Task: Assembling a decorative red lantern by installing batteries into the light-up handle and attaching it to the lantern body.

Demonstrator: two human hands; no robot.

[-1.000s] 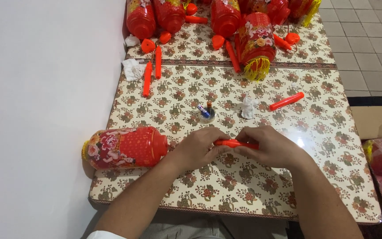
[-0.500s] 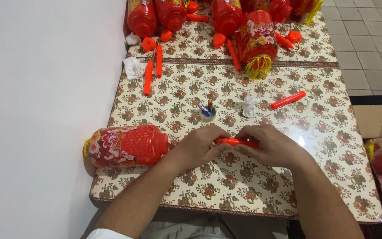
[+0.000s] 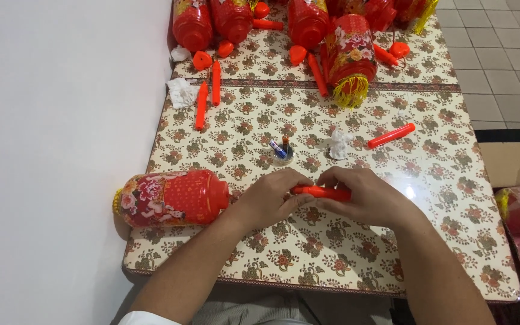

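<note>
**Both hands on one orange stick at the near edge**

Compared with a second ago, very little has changed: our left hand (image 3: pixel 269 195) and right hand (image 3: pixel 368 195) were already together on the slim orange plastic stick (image 3: pixel 323 192), and they are in the same place now, just above the bench (image 3: pixel 332 265) with its floral brown-and-cream cover. The view has only drifted slightly. We judge from this that the work on the stick is fine fingering rather than carrying; the stick lies level between the hands, in front of us, near the middle of the near half of the bench.

Each grip is closed on the stick: the left fingers pinch its left end, the right fingers wrap its right part.

Counting what lies around: one red paper lantern with flower prints (image 3: pixel 170 198) lies on its side just left of the left hand, against the white wall (image 3: pixel 61 150). At the far end we count at least five more red lanterns, one with a yellow fringe (image 3: pixel 349 54); the frame cuts off others. Loose orange sticks number about six: two side by side at the far left (image 3: pixel 209 96), one to the right (image 3: pixel 391 136), the rest among the lanterns. One small round holder with batteries (image 3: pixel 282 150) and one crumpled white scrap (image 3: pixel 338 144) sit mid-bench.
</note>
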